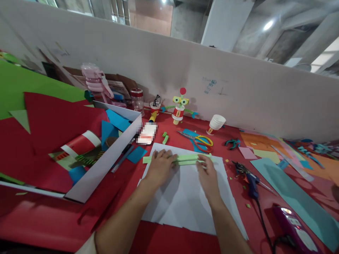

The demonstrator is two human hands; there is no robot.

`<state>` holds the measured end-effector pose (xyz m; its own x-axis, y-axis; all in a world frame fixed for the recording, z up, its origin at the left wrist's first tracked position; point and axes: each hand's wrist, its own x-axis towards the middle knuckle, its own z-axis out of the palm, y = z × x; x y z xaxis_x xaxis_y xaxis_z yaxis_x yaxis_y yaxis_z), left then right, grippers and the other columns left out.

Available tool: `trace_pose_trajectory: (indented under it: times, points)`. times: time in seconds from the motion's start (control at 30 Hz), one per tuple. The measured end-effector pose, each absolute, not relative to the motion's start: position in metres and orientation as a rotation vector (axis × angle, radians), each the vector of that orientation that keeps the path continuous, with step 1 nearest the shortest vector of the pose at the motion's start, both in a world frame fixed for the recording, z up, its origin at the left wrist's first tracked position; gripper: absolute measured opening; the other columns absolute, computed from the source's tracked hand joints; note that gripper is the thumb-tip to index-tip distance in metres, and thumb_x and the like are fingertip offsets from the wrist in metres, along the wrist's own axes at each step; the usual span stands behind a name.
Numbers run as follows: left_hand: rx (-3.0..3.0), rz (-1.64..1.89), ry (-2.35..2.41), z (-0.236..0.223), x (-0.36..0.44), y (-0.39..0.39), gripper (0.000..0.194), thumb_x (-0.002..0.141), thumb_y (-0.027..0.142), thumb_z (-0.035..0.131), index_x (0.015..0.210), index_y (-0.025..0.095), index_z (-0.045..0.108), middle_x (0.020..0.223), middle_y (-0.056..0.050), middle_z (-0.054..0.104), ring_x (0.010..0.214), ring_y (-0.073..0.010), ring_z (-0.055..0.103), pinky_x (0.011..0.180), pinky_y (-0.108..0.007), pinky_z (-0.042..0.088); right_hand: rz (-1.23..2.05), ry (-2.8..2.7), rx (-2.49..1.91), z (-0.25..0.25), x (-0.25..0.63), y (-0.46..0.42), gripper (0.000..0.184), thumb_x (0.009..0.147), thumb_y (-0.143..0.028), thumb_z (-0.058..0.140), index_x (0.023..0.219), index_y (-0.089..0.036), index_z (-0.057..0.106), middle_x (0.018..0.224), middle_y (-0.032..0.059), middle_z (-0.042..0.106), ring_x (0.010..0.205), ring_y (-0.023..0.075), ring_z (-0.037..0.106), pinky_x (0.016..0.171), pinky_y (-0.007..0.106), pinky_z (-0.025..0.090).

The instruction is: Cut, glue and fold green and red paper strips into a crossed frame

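Two light green paper strips point(186, 157) lie side by side across a white sheet of paper point(182, 194). My left hand point(162, 165) presses down over their left part, with its fingers bent and its thumb at the strip. At the right end, my right hand point(208, 171) has its fingertips curled onto the strips. The undersides of my fingers are hidden. Just beyond the sheet are a folded green paper spring point(165, 137) and scissors point(202, 141) with yellow and red handles, resting partly on blue paper point(188, 133).
A paper-cup robot figure point(178, 112) stands by the wall near stacked white cups point(217, 122). To the left is a white box point(106, 160) of coloured scraps. On the right lie a glue gun point(251, 183) with a cord, pliers point(232, 143) and teal paper point(293, 197).
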<state>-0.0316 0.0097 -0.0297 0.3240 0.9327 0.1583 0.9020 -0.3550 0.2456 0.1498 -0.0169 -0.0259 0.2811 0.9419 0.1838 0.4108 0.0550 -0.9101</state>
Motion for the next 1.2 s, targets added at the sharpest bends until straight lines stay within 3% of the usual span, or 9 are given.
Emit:
trace_pose_trajectory:
  times: [0.07,0.17,0.27,0.37,0.53,0.67,0.83,1.03,1.2]
  points:
    - [2.479,0.460,1.664,-0.028,-0.032,0.010,0.041,0.086,0.017,0.049,0.125,0.028,0.056,0.128,-0.003,0.061,0.120,-0.0242,0.050,0.105,-0.048,0.033,0.413,-1.838,-1.550,-0.029,0.145,-0.021,0.041,0.085,-0.032,0.051,0.125,-0.024,0.055,0.133,0.0088,0.054,0.128,0.0293,0.042,0.100,0.048,0.038]
    - [2.525,0.511,1.537,-0.026,-0.034,0.012,0.038,0.083,0.012,0.050,0.117,0.025,0.061,0.119,-0.004,0.066,0.110,-0.0226,0.057,0.097,-0.041,0.042,0.195,-2.252,-1.638,-0.035,0.141,-0.026,0.048,0.091,-0.033,0.047,0.138,-0.027,0.044,0.148,0.0044,0.039,0.140,0.0326,0.020,0.109,0.054,0.023]
    - [2.544,0.527,1.479,-0.028,-0.035,0.016,0.042,0.079,0.004,0.048,0.114,0.022,0.064,0.115,-0.005,0.068,0.105,-0.0219,0.060,0.092,-0.037,0.047,0.020,-2.301,-1.765,-0.039,0.140,-0.026,0.051,0.093,-0.037,0.043,0.142,-0.028,0.037,0.150,0.0060,0.035,0.140,0.0317,0.021,0.109,0.053,0.023]
    - [2.513,0.633,1.511,-0.030,-0.034,0.017,0.045,0.079,0.004,0.049,0.120,0.018,0.061,0.125,-0.008,0.063,0.115,-0.0222,0.056,0.101,-0.037,0.042,-0.099,-2.300,-1.777,-0.039,0.141,-0.025,0.052,0.094,-0.039,0.040,0.144,-0.028,0.033,0.151,0.0070,0.032,0.141,0.0286,0.020,0.109,0.049,0.023]
    - [2.389,0.845,1.601,-0.009,-0.040,-0.003,0.038,0.082,0.013,0.056,0.119,0.018,0.063,0.126,-0.010,0.062,0.118,-0.0245,0.054,0.101,-0.040,0.043,-0.088,-2.337,-1.798,-0.044,0.137,-0.025,0.050,0.093,-0.039,0.041,0.142,-0.028,0.038,0.150,0.0079,0.035,0.140,0.0292,0.025,0.108,0.048,0.025]
    - [2.247,0.939,1.566,0.025,-0.080,-0.032,0.032,0.084,0.029,0.057,0.114,0.025,0.066,0.124,-0.005,0.064,0.116,-0.0219,0.056,0.098,-0.037,0.046,-0.161,-2.264,-1.805,-0.047,0.136,-0.025,0.054,0.093,-0.042,0.041,0.144,-0.027,0.033,0.153,0.0100,0.028,0.141,0.0311,0.020,0.107,0.049,0.026]
    - [1.832,1.152,2.230,0.054,-0.185,-0.041,0.033,0.084,0.041,0.051,0.108,0.024,0.068,0.115,-0.002,0.069,0.105,-0.0201,0.062,0.093,-0.032,0.047,-0.117,-2.365,-1.725,-0.055,0.139,-0.023,0.047,0.094,-0.041,0.039,0.140,-0.030,0.041,0.147,0.0066,0.039,0.138,0.0293,0.029,0.107,0.052,0.025]
    - [1.275,0.360,2.901,0.077,-0.269,-0.029,0.054,0.084,0.046,0.042,0.121,0.009,0.056,0.112,-0.020,0.064,0.097,-0.0322,0.060,0.076,-0.044,0.050,-0.113,-2.272,-1.700,-0.060,0.139,-0.023,0.050,0.092,-0.043,0.043,0.140,-0.030,0.040,0.149,0.0098,0.037,0.138,0.0325,0.027,0.104,0.054,0.031]
    - [1.041,0.573,3.229,0.076,-0.280,-0.032,0.051,0.084,0.046,0.039,0.122,0.012,0.048,0.125,-0.021,0.054,0.112,-0.0334,0.048,0.079,-0.047,0.048,-0.048,-2.209,-1.632,-0.058,0.140,-0.022,0.048,0.093,-0.040,0.040,0.139,-0.026,0.041,0.147,0.0110,0.037,0.137,0.0312,0.029,0.101,0.053,0.035]
